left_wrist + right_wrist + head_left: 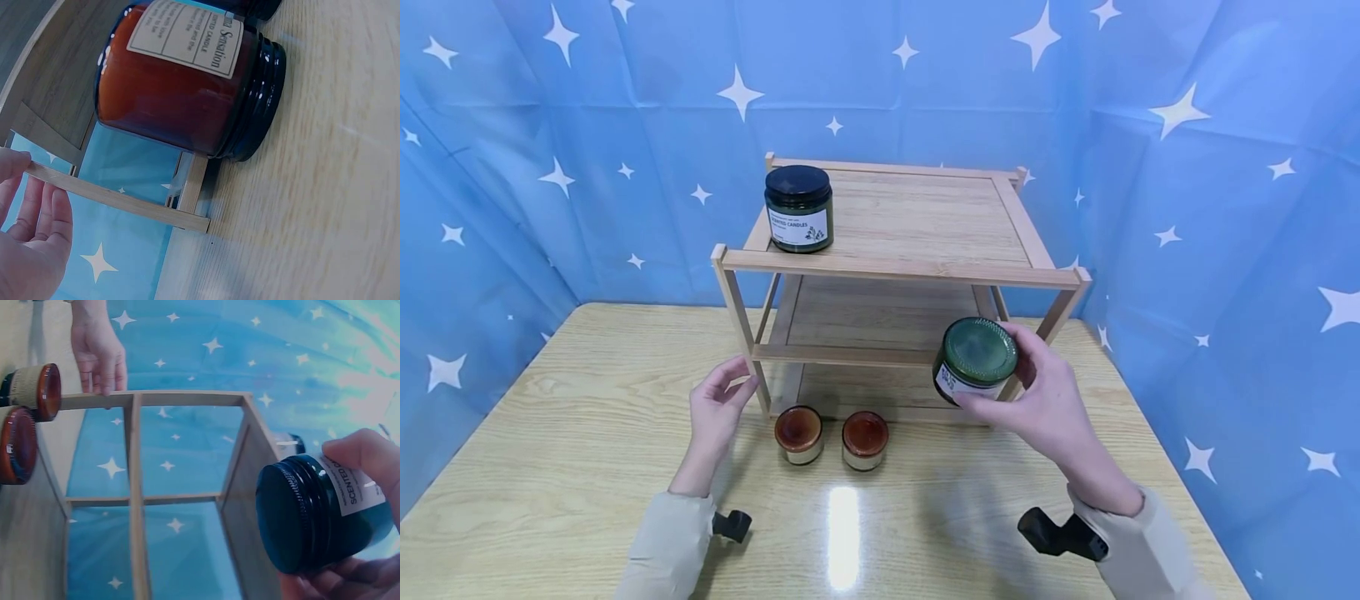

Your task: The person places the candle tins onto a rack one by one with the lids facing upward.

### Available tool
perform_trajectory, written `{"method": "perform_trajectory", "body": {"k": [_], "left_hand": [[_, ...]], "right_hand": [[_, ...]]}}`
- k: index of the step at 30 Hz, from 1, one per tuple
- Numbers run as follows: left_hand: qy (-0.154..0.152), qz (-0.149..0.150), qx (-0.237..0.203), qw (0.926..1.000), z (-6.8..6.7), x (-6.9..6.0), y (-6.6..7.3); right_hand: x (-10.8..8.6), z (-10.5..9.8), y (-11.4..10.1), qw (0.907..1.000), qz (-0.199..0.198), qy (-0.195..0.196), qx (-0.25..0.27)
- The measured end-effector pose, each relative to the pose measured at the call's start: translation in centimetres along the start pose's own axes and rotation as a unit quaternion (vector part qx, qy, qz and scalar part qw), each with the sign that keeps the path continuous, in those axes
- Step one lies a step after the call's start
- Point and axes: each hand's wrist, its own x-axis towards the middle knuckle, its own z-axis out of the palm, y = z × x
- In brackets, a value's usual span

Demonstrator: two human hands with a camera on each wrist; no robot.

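Observation:
My right hand [1048,400] grips a green glass scented candle jar [979,350] in front of the shelf's right side. Its glass base faces up and its dark lid points down. At the shelf's front left, my left hand [718,404] pinches the upright wooden post [119,199] between thumb and fingers. The wooden shelf [880,265] has several tiers. On its top tier, at the front left corner, another green candle jar [797,208] stands upright with its black lid on top.
Two amber candle jars [798,429] [865,437] stand lid-down on the wood-grain table [587,467], just before the shelf's foot. The nearer-to-left one [175,81] shows a cream label. A blue curtain [647,150] with white stars hangs behind and beside the table.

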Motion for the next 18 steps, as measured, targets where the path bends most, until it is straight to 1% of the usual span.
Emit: {"method": "perform_trajectory", "body": {"k": [4,9,12,18], "left_hand": [[0.0,0.001,-0.001,1.0,0.0,0.1,0.0],[0.0,0.001,-0.008,1.0,0.0,0.0,0.0],[0.001,0.0,-0.011,0.9999,0.0,0.0,0.0],[0.001,-0.001,-0.005,1.0,0.0,0.0,0.0]], "right_hand": [[0.8,-0.3,-0.9,0.9999,-0.013,0.005,0.004],[1.5,-0.5,-1.9,0.9999,-0.013,0.005,0.003],[2.0,-0.6,-2.4,0.9997,-0.02,0.008,0.008],[2.9,-0.7,-3.8,0.9992,-0.025,0.018,0.025]]}}
